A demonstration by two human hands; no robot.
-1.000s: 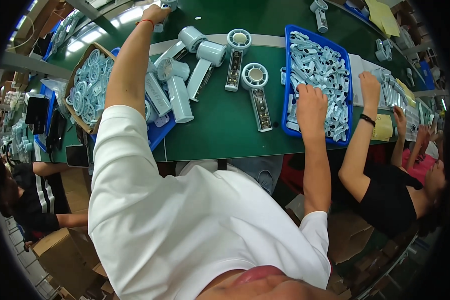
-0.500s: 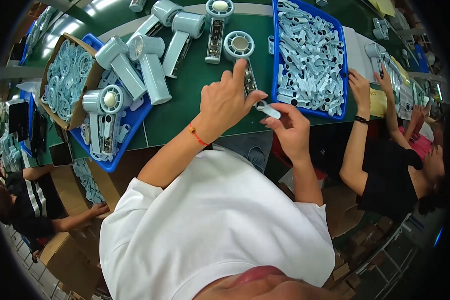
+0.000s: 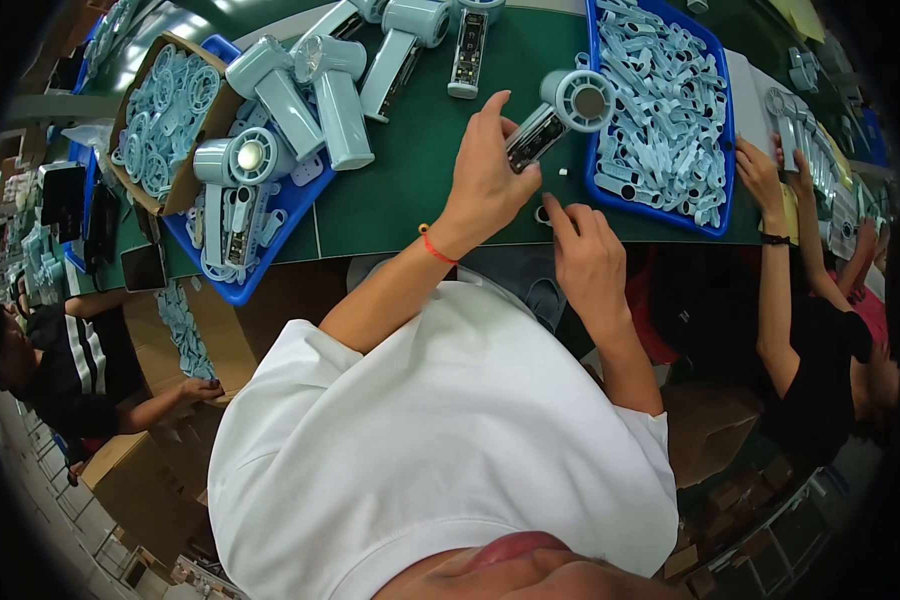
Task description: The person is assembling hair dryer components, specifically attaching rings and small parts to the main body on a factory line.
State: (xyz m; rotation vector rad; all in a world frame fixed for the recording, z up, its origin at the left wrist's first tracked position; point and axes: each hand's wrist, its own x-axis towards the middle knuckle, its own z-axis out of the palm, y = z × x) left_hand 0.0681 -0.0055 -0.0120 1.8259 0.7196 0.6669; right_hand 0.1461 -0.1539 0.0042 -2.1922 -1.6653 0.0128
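Left hand [image 3: 485,185] fingers close around the pale-blue plastic handheld fan body [image 3: 560,115], centre frame, at its open handle. Right hand [image 3: 585,255] rests loosely open on the green surface [image 3: 390,190], holding nothing. The fan looks light, rigid, smooth; grip the handle, clear of exposed internals.

Parts tray [image 3: 715,215] right of fan [image 3: 560,115].

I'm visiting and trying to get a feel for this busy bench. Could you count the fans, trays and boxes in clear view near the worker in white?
Blue trays: 2
Cardboard box: 1
Loose fans: 5
Held fan, in the left hand: 1
Total: 9
Things cut off at the top edge are not counted.
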